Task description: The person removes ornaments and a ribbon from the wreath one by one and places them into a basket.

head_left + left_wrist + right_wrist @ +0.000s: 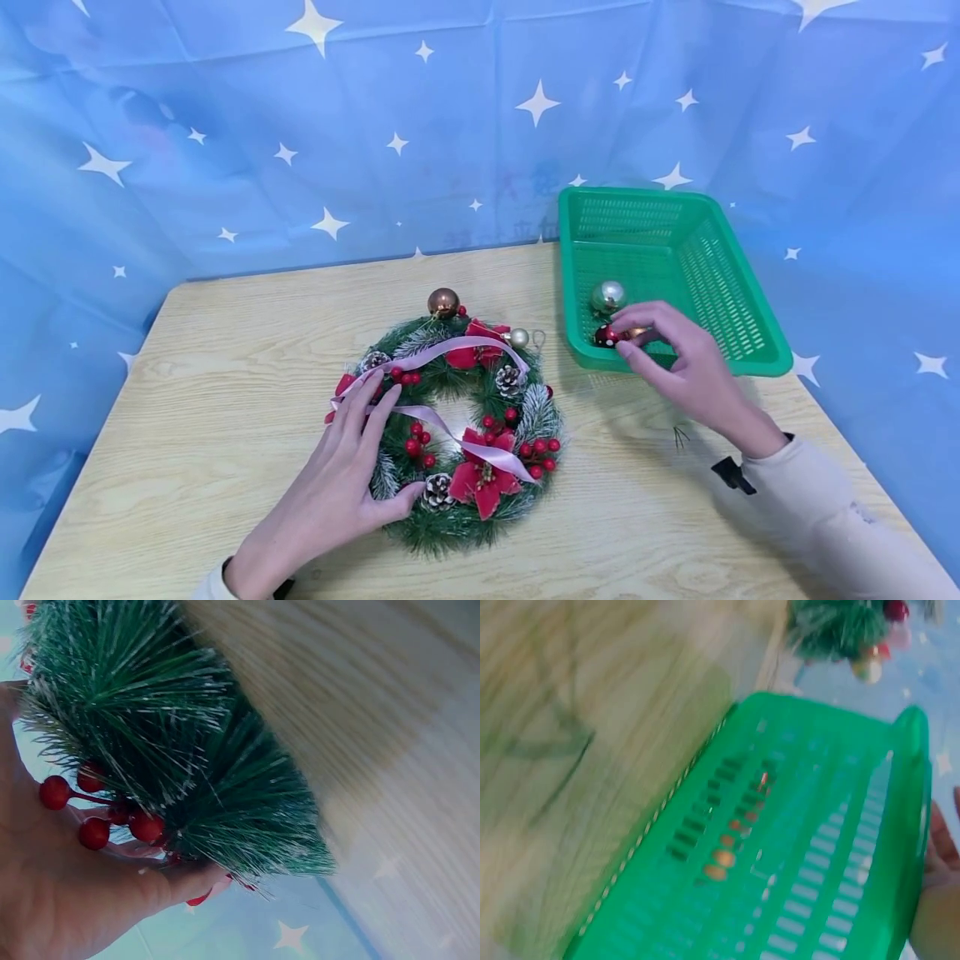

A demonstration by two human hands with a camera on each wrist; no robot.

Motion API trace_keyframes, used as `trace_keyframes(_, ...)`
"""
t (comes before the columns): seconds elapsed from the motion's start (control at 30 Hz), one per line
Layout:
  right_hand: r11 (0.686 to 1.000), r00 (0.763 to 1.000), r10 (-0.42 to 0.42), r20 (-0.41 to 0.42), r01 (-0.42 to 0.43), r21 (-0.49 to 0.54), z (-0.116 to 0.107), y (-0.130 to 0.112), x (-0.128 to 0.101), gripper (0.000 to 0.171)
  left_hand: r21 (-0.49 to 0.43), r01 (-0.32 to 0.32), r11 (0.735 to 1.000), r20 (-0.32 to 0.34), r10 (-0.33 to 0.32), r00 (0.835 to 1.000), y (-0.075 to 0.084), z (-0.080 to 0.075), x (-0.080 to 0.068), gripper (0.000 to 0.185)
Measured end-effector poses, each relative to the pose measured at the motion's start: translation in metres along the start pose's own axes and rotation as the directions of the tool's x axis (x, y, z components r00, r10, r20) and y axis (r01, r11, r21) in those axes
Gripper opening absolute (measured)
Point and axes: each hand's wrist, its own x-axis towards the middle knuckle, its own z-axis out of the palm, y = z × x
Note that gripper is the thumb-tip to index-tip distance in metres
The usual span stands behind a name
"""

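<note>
A green Christmas wreath with red poinsettias, berries and frosted pine cones lies on the table. A pale pink ribbon runs loosely across it. My left hand rests on the wreath's left side, fingers spread and fairly straight; the left wrist view shows red berries beside the thumb. My right hand reaches into the green basket, pinching a small red ornament with white dots between thumb and fingertips. A silver ball lies just behind it. The right wrist view is blurred.
A brown ball sits at the wreath's back edge, with a small pale gold ball at its back right. The basket stands on the wooden table at the back right. A starry blue cloth hangs behind.
</note>
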Motion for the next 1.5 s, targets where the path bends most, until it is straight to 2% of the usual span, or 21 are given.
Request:
trace_keyframes(0.13,0.989,0.990,-0.143,0.005,0.143,0.047,0.016,-0.010,0.002,0.026,0.002,-0.012,1.000,0.018,0.012,1.000,-0.003,0.000,0.000,0.117)
trace_keyframes(0.23,0.981,0.979,-0.195,0.066,0.193,0.038,0.026,-0.018,0.002,0.034,0.001,-0.018,1.000,0.035,0.018,0.999,-0.006,-0.001,0.001,0.119)
trace_keyframes(0.33,0.989,0.970,-0.150,0.190,0.150,0.017,0.033,-0.025,-0.001,0.040,-0.013,-0.042,0.999,0.043,0.043,0.998,-0.009,-0.001,0.002,0.120)
trace_keyframes(0.47,0.999,0.940,-0.018,0.341,0.028,-0.022,0.043,-0.030,-0.009,0.058,-0.034,-0.082,0.996,0.050,0.083,0.995,-0.013,-0.002,0.004,0.117)
trace_keyframes(0.6,0.998,0.909,0.058,0.413,-0.045,-0.043,0.051,-0.032,-0.012,0.065,-0.035,-0.087,0.996,0.058,0.089,0.994,-0.016,-0.003,0.005,0.116)
trace_keyframes(0.83,0.994,0.859,0.104,0.502,-0.076,-0.076,0.063,-0.035,-0.016,0.073,0.011,-0.067,0.998,0.043,0.067,0.997,-0.015,-0.005,0.003,0.120)
trace_keyframes(1.0,0.989,0.836,0.139,0.531,-0.093,-0.112,0.068,-0.036,-0.017,0.076,0.081,-0.011,0.997,0.016,0.010,1.000,-0.010,-0.004,0.001,0.123)
trace_keyframes(1.17,0.985,0.848,0.150,0.509,-0.086,-0.147,0.072,-0.038,-0.019,0.074,0.108,0.082,0.991,-0.011,-0.082,0.997,-0.002,-0.004,-0.004,0.120)
trace_keyframes(1.27,0.984,0.860,0.139,0.491,-0.063,-0.168,0.075,-0.039,-0.020,0.073,0.107,0.167,0.980,-0.034,-0.164,0.986,0.005,-0.005,-0.007,0.118)
trace_keyframes(1.37,0.981,0.871,0.134,0.474,-0.048,-0.188,0.078,-0.042,-0.020,0.072,0.103,0.256,0.961,-0.043,-0.253,0.966,0.013,-0.006,-0.010,0.118)
trace_keyframes(1.5,0.976,0.882,0.137,0.452,-0.042,-0.214,0.082,-0.048,-0.022,0.072,0.101,0.315,0.944,-0.039,-0.313,0.949,0.021,-0.007,-0.013,0.120)
